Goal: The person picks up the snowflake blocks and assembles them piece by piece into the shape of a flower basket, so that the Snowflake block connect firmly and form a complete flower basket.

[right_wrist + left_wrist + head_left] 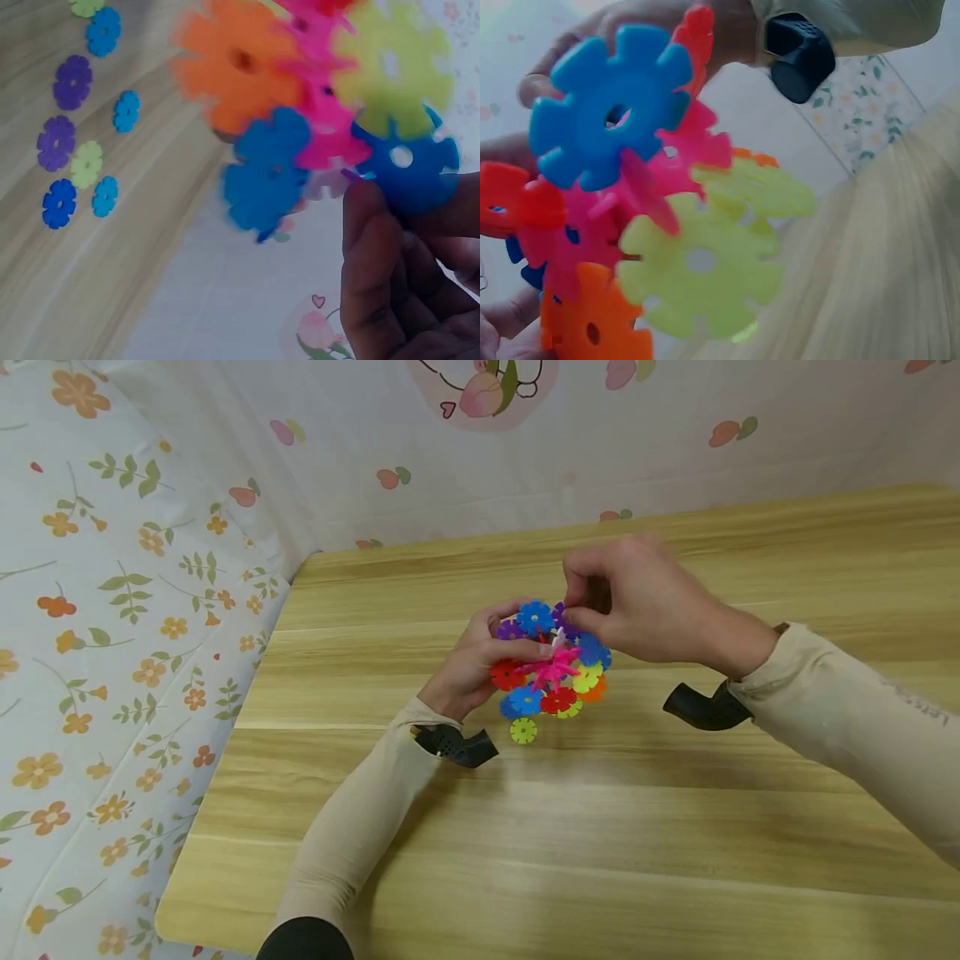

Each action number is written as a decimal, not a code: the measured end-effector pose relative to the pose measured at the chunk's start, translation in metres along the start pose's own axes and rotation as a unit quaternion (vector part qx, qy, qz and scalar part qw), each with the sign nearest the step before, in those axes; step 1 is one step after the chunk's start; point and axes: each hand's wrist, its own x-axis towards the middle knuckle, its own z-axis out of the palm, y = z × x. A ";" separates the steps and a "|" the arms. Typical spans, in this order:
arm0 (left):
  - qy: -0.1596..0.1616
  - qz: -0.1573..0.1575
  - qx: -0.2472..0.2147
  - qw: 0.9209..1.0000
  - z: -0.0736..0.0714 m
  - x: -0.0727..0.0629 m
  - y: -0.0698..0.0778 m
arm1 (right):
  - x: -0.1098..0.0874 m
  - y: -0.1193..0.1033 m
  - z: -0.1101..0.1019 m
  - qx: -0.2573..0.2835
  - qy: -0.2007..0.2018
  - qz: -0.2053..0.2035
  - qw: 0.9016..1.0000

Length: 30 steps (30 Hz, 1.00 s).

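My left hand grips a ball-like cluster of plastic snowflake discs, its thumb lying over the pink discs in the middle. Around that core sit blue, red, yellow and orange discs. At the cluster's upper right, my right hand pinches a purple disc between thumb and index finger. The right wrist view shows those fingertips beside a blue disc of the cluster. Much of the purple disc is hidden by the fingers.
Loose discs lie on the wooden table in the right wrist view, among them a purple disc, a dark blue disc and a yellow-green disc. Patterned cloth hangs behind the table and at its left.
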 end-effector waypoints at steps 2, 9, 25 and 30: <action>0.008 0.000 0.011 1.000 0.000 -0.002 0.002 | -0.001 0.000 0.000 0.005 -0.008 0.005 1.000; -0.005 -0.011 0.049 0.999 -0.001 -0.002 0.014 | 0.003 -0.003 -0.007 -0.004 -0.027 0.006 1.000; 0.033 -0.017 0.023 0.999 0.014 -0.004 0.014 | 0.004 -0.002 -0.008 -0.036 -0.009 -0.044 0.998; 0.056 -0.016 0.018 0.998 0.017 -0.003 0.011 | 0.003 -0.001 -0.003 -0.040 0.004 -0.049 0.998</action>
